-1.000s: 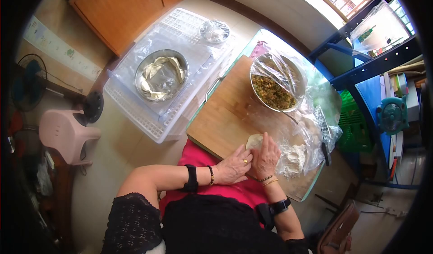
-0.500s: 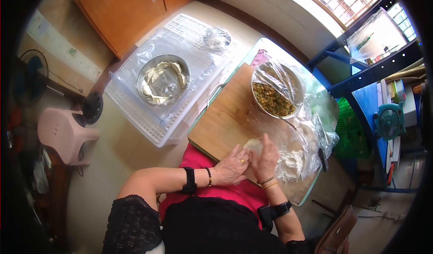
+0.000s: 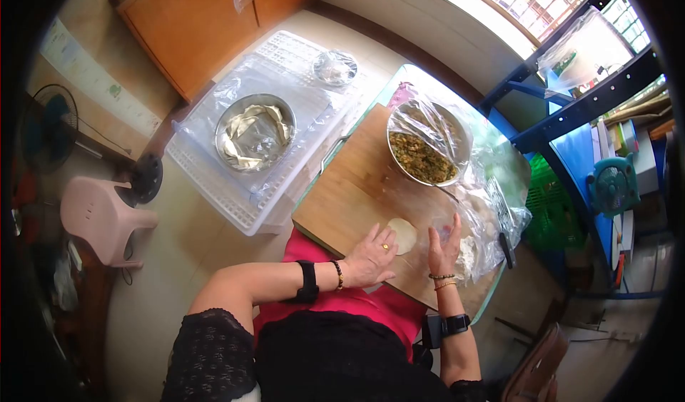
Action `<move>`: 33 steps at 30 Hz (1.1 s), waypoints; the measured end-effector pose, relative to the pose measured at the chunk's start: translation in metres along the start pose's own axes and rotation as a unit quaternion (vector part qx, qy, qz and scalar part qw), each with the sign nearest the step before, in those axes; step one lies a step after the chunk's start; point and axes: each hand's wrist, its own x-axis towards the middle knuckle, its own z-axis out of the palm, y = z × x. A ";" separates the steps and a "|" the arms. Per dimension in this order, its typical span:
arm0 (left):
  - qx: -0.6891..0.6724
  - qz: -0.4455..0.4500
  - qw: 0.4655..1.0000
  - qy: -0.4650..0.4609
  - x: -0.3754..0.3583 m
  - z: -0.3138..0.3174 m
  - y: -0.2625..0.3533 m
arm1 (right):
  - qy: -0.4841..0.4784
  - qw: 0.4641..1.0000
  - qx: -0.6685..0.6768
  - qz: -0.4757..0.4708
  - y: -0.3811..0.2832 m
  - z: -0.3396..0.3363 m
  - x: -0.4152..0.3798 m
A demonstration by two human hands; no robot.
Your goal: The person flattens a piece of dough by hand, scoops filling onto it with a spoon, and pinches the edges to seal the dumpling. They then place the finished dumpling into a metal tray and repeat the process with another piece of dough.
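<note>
A round, flat dough wrapper (image 3: 402,236) lies on the wooden board (image 3: 349,181). My left hand (image 3: 369,257) rests at its left edge, fingers stretched out, a ring on one finger. To its right is my right hand (image 3: 445,246), raised a little with fingers apart and nothing in them. White flour (image 3: 467,259) lies just beyond my right hand, partly hidden by it. A metal bowl of chopped filling (image 3: 421,156), partly covered with plastic wrap, stands at the far side of the board, a thin handle leaning over its rim.
Left of the board, a round metal pan (image 3: 228,158) with folded dumplings sits on a plastic-covered white crate (image 3: 250,220). A black-handled whisk-like tool (image 3: 506,248) lies at the board's right. A pink stool (image 3: 100,216) and a blue shelf frame (image 3: 564,127) flank the workspace.
My hands have come apart, the right one moving to the right. The dough wrapper, mostly hidden before, now lies flat in full view between them.
</note>
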 end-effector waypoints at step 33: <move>-0.012 0.060 0.998 0.012 -0.006 0.001 -0.011 | -0.035 0.994 -0.076 -0.071 0.008 0.021 0.014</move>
